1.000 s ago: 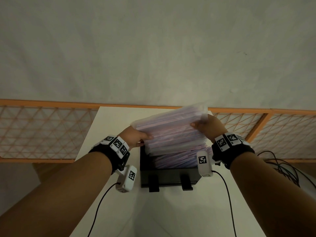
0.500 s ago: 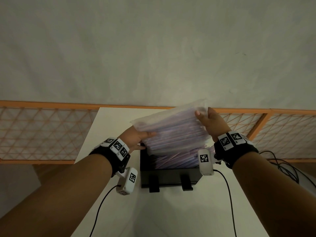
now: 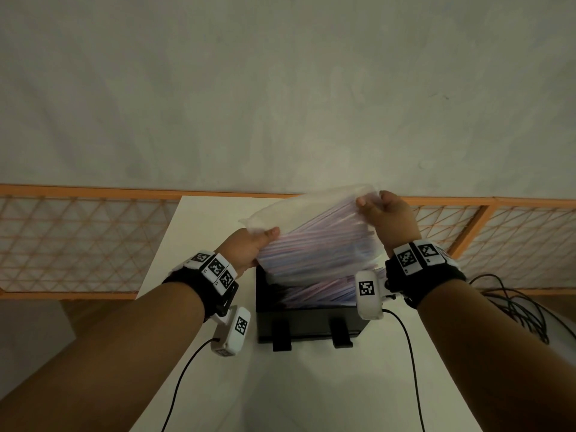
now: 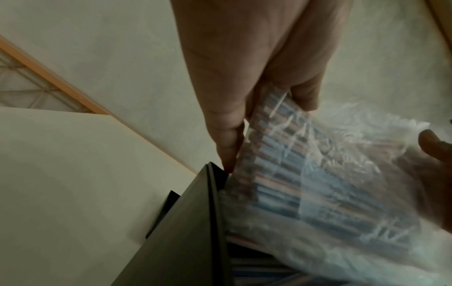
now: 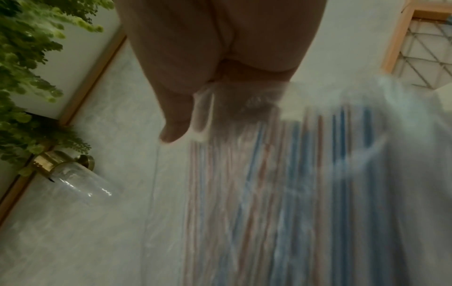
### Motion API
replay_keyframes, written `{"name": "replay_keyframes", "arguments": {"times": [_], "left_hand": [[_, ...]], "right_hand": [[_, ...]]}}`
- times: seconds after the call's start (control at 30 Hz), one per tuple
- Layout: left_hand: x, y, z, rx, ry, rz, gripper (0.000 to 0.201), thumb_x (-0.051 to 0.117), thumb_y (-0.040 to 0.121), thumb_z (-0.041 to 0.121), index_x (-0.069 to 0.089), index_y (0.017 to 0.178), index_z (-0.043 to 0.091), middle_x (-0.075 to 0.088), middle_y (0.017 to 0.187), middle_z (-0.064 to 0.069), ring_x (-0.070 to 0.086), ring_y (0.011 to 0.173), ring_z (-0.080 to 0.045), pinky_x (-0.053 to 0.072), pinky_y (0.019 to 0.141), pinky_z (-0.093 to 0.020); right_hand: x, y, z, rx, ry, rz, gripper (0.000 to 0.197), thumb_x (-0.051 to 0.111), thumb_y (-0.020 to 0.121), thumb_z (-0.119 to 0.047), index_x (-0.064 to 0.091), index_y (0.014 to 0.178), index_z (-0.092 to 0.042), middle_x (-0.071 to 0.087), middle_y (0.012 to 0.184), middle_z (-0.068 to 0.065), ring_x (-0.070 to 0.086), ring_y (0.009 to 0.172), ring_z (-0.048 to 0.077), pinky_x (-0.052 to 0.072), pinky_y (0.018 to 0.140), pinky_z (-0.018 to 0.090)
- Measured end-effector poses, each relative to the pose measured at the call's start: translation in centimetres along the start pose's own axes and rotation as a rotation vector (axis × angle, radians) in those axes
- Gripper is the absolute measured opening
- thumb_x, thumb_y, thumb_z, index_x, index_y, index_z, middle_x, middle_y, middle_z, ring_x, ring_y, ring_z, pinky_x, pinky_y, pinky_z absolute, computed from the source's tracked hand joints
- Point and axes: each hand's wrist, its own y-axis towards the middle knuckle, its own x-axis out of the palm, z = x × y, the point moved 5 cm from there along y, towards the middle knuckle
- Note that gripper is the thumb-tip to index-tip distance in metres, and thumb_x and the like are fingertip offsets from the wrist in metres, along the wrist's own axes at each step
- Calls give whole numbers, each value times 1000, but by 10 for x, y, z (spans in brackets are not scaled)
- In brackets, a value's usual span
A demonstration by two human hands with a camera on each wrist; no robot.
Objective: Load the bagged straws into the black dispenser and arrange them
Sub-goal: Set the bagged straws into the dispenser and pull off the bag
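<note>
A clear plastic bag of blue and pink straws point(image 3: 314, 241) hangs tilted over the open black dispenser point(image 3: 307, 319), its right end raised. My left hand point(image 3: 249, 247) grips the bag's lower left end, thumb on top; the left wrist view shows those fingers point(image 4: 227, 123) round the bag point(image 4: 318, 174) at the dispenser's rim point(image 4: 215, 193). My right hand point(image 3: 386, 219) pinches the bag's upper right corner, also shown blurred in the right wrist view as bag point(image 5: 281, 193) under the thumb point(image 5: 176, 123). Loose straws point(image 3: 324, 294) lie inside the dispenser beneath the bag.
The dispenser stands on a white table point(image 3: 311, 385) against a pale wall. An orange lattice rail point(image 3: 78, 241) runs behind the table. Black cables point(image 3: 511, 307) lie at the right. A glass jar point(image 5: 73, 180) and green foliage point(image 5: 29, 58) show in the right wrist view.
My right hand has lifted the bag's right end higher, tilting the bag more steeply. My left hand has stayed low at the dispenser's left edge.
</note>
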Motion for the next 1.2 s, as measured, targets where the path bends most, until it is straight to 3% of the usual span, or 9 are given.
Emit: {"name": "replay_keyframes", "arguments": {"times": [0.1,0.17,0.3,0.43,0.6,0.77,0.9,1.1,1.2], "left_hand": [[4,0,-2,-9,-7,-64,23,58,93,27,72,98,10,71,93,-7,65,87,-20,54,82,-37],[2,0,-2,-3,4,-58,15,61,91,22,74,90,14,72,84,-3,66,79,-17,54,70,-30],[0,3,1,21,48,-25,2,69,84,10,71,85,10,68,81,-4,63,75,-17,54,63,-25],[-1,5,1,-18,60,-12,17,68,86,28,72,91,12,71,96,-8,65,90,-24,53,82,-36],[3,3,2,-59,51,-65,22,65,88,29,72,95,10,70,98,-9,64,94,-24,49,90,-39],[0,0,4,-36,287,-126,22,77,77,20,68,97,21,67,107,-3,59,105,-21,48,95,-40],[-4,-1,10,18,306,-70,17,65,84,-3,66,87,14,66,87,-2,63,89,-20,56,76,-30],[-6,-2,12,73,215,6,18,69,78,-10,61,82,4,65,84,-5,64,80,-20,60,65,-27],[-4,-4,12,95,156,14,17,72,79,-5,62,88,5,67,91,-6,66,84,-21,60,69,-26]], "right_hand": [[7,1,15,90,-95,-165,63,81,52,-61,62,98,-22,70,94,-3,65,91,19,52,85,42],[9,-2,21,106,-153,-224,71,83,56,-53,62,113,-16,68,110,3,63,103,23,50,93,41],[-1,-3,28,117,-230,-148,44,72,76,-44,69,91,-3,72,93,15,65,93,32,49,86,43],[-2,-2,22,124,-126,-145,39,75,74,-43,71,101,-16,72,93,-1,65,92,19,49,88,37],[1,2,20,125,-153,-140,74,76,48,-71,66,94,-14,71,95,1,64,94,21,49,89,42],[-2,5,7,77,-21,-47,31,77,76,-26,55,86,-7,63,85,8,64,88,28,47,87,42],[3,1,-4,11,-18,-117,16,68,81,3,53,84,-4,57,73,1,62,62,-4,48,64,7],[9,2,25,128,-532,-384,55,76,64,-53,65,109,-23,66,105,-1,60,95,17,48,89,30],[6,-3,33,209,-550,-338,21,73,75,-42,59,77,-26,62,83,-4,58,80,14,47,71,25]]}}
